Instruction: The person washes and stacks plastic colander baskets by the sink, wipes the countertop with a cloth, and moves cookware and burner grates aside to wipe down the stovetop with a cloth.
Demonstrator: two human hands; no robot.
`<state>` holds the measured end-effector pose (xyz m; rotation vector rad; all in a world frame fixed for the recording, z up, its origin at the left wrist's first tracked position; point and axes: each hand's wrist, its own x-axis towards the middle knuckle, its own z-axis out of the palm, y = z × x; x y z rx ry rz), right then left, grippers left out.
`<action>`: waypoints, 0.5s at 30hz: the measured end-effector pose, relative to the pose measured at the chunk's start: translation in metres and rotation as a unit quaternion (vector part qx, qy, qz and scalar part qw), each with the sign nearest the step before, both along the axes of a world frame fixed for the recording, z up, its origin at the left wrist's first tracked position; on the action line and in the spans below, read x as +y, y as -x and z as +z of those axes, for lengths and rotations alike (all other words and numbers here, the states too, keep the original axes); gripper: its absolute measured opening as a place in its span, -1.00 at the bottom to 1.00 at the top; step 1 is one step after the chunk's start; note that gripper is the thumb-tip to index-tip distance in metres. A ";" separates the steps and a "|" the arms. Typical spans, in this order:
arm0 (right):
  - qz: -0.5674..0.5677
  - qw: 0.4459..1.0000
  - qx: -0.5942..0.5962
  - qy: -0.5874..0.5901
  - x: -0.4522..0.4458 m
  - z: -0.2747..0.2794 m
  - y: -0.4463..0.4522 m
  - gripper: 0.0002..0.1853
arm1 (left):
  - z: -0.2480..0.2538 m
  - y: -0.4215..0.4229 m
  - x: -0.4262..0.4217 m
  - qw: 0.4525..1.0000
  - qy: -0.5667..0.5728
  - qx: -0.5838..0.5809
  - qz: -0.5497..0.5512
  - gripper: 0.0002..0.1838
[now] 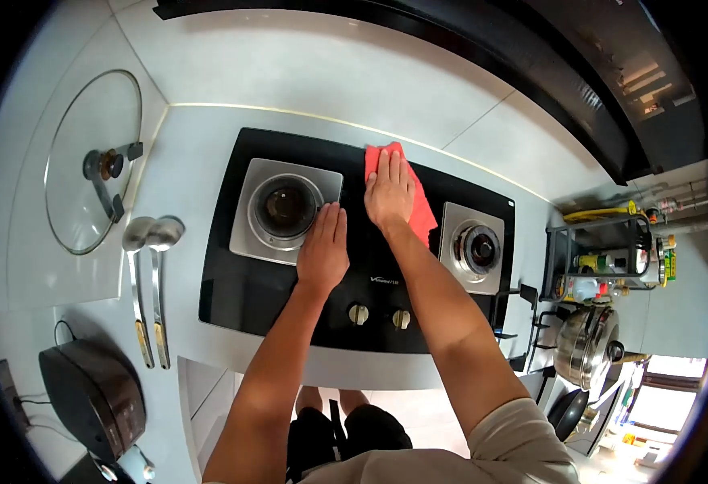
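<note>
A red cloth [422, 211] lies at the back middle of the black glass cooktop [277, 289], its top edge reaching the cooktop's rear edge. My right hand [390, 192] rests flat on the cloth, palm down, with the fingers extended toward the wall. My left hand [323, 248] is beside the left burner [286, 206], fingers stretched out at the right side of its square metal plate, with nothing visible in it. The right burner [478, 248] sits to the right of the cloth. Two control knobs [358, 314] are near the front edge, between my forearms.
Two metal ladles [157, 274] lie left of the cooktop. A glass lid [92, 161] hangs on the left wall, above a dark appliance [92, 395]. Black pan supports [523, 310], a steel pot [584, 347] and a bottle rack [596, 250] stand at the right. A range hood [531, 73] hangs overhead.
</note>
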<state>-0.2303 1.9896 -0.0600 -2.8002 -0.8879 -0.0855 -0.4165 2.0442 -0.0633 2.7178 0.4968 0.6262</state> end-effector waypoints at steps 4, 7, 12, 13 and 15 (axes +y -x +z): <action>0.124 0.992 -0.010 -0.032 0.028 -0.007 -0.019 -0.41 | -0.007 -0.002 -0.001 1.000 0.001 -0.005 0.008 -0.50; 0.234 0.970 -0.025 -0.056 0.012 -0.007 -0.009 -0.47 | -0.009 0.003 -0.004 1.000 0.000 -0.002 0.014 -0.51; 0.289 0.954 -0.024 -0.080 -0.072 0.001 0.030 -0.41 | -0.008 0.001 -0.003 1.000 0.028 -0.004 0.007 -0.49; 0.288 0.954 -0.020 -0.077 -0.082 0.004 0.030 -0.40 | -0.009 0.000 -0.003 1.000 0.027 -0.011 0.004 -0.49; 0.235 0.971 -0.016 -0.034 -0.087 0.017 0.022 -0.37 | -0.009 -0.001 -0.005 1.000 0.027 -0.001 0.002 -0.48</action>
